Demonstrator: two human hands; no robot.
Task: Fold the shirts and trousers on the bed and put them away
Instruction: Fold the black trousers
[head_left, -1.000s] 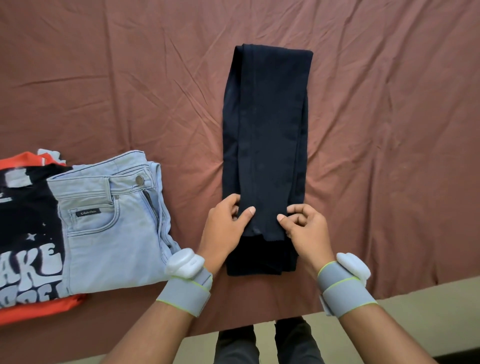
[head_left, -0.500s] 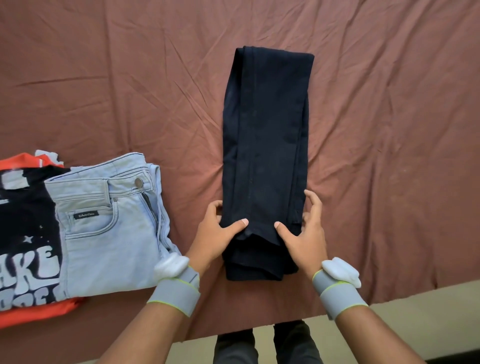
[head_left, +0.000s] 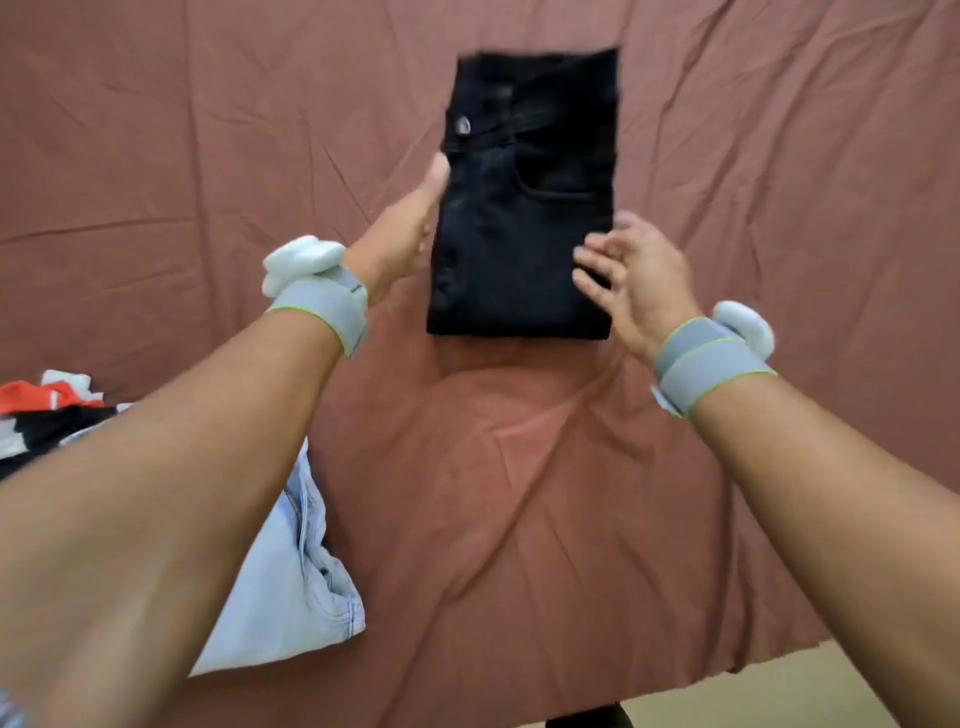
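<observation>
A: State the position of the dark trousers (head_left: 524, 208).

B: They lie folded into a compact rectangle on the bed (head_left: 519, 493), on its rust-brown sheet, waistband and button at the far end, front pocket facing up.

A: Left hand (head_left: 402, 228) status?

B: It sits against the left edge of the bundle, thumb extended along that edge. The fingers are hidden, so whether it grips cannot be determined.

A: Right hand (head_left: 631, 280) status?

B: Released. Its fingers are spread and relaxed, overlapping the bundle's near right edge. Contact is unclear due to blur.

A: Other garments?

B: Light blue jeans (head_left: 291, 587) lie at the near left of the bed, partly behind the left forearm. A black and orange shirt (head_left: 47, 410) lies just beyond them at the left edge.
</observation>
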